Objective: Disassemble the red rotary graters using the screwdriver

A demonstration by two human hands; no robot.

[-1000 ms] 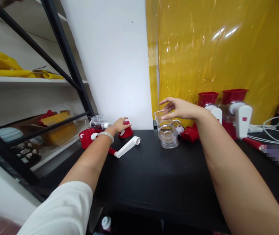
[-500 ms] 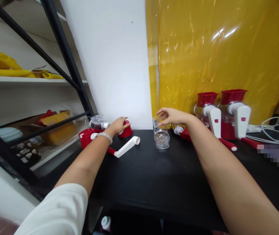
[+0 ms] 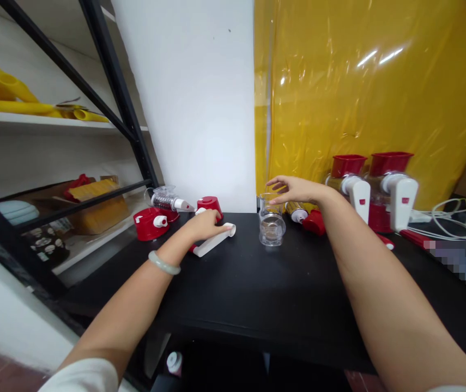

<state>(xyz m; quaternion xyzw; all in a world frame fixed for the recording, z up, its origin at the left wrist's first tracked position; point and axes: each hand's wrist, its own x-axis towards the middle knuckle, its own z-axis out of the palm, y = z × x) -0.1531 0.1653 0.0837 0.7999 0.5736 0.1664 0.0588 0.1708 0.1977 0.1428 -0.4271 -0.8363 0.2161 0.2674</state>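
Observation:
My left hand (image 3: 203, 225) is on the white crank handle (image 3: 212, 242) lying on the black tabletop, with its thumb along the crank's upper edge and its other fingers partly hidden. Right behind that hand sits a red base (image 3: 209, 206). My right hand (image 3: 292, 190) hovers at the top of a clear plastic housing (image 3: 272, 228), which stands upright on the table. Thumb and fingers there are apart, close to the housing's rim. Beyond my right wrist lie a grater drum (image 3: 297, 211) and a red part (image 3: 313, 222).
At the left back are another red base (image 3: 150, 224) and a drum in a clear housing (image 3: 165, 200). Two assembled red-and-white crank graters (image 3: 349, 163) stand at the right, beside white cables (image 3: 453, 223). A black-framed shelf (image 3: 134, 136) borders the left side.
My left hand has come from the red base toward me, down onto the white crank handle. My right hand stays by the clear housing. The view has shifted slightly.

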